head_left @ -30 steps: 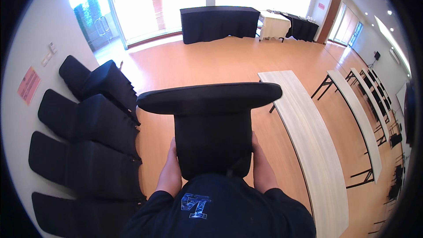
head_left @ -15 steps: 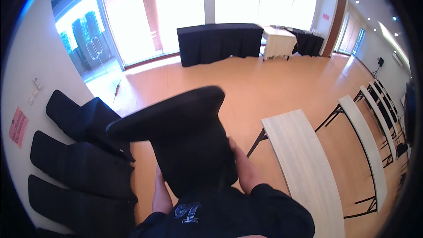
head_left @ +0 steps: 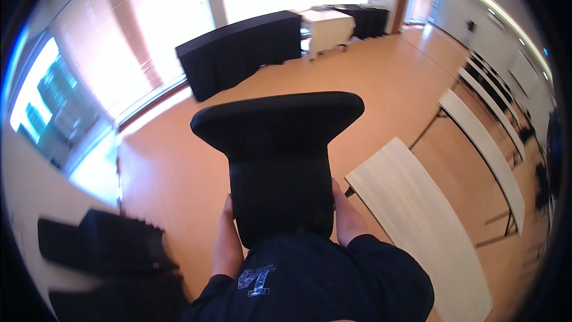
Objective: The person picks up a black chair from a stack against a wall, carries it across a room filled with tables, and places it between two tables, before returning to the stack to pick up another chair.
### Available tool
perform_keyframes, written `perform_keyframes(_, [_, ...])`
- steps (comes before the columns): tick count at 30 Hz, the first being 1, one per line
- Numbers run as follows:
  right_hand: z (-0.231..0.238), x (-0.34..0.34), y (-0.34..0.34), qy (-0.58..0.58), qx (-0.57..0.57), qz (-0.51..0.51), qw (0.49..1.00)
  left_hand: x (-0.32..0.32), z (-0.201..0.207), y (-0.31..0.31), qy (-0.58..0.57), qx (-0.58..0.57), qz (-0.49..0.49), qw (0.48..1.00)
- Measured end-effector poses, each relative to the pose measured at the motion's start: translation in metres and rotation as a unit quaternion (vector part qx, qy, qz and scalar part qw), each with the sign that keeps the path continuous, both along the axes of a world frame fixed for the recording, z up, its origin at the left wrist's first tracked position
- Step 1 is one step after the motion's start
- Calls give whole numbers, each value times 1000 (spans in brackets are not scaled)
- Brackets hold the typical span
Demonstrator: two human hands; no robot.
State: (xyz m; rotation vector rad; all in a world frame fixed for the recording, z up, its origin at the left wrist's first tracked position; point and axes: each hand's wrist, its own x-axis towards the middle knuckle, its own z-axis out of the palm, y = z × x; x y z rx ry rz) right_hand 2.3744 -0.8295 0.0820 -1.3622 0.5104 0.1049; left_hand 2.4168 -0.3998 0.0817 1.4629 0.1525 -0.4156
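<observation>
A black-covered chair (head_left: 281, 182) is held in front of my body, its wide backrest at the far end and its seat toward my chest. My left hand (head_left: 228, 207) grips the left side of the seat. On the opposite side, my right hand (head_left: 337, 195) has hold of the seat edge. Most of the fingers of both hands are hidden behind or beneath the chair, and its legs do not show.
Black-covered chairs (head_left: 113, 247) stand along the left wall. A long pale table (head_left: 411, 203) is close on my right, with more tables (head_left: 482, 143) beyond it. A black-draped table (head_left: 244, 48) and a cream-draped table (head_left: 331, 30) line the windows.
The view has turned to the right, so the wall chairs sit lower and further left. The held chair has swung round and its backrest is now nearly level across the view. Both hands keep their hold.
</observation>
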Motion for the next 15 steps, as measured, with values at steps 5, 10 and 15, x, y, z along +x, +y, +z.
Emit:
perform_keyframes(5, [20, 51, -51, 48, -13, -183, 982, 149, 43, -92, 24, -141, -196, 970])
perform_keyframes(10, [3, 115, -119, 20, -67, -160, 985, 214, 85, -182, 16, -236, -95, 967])
perform_keyframes(15, [48, 193, -94, 62, -164, -119, 977, 286, 63, -172, 52, -216, -99, 970])
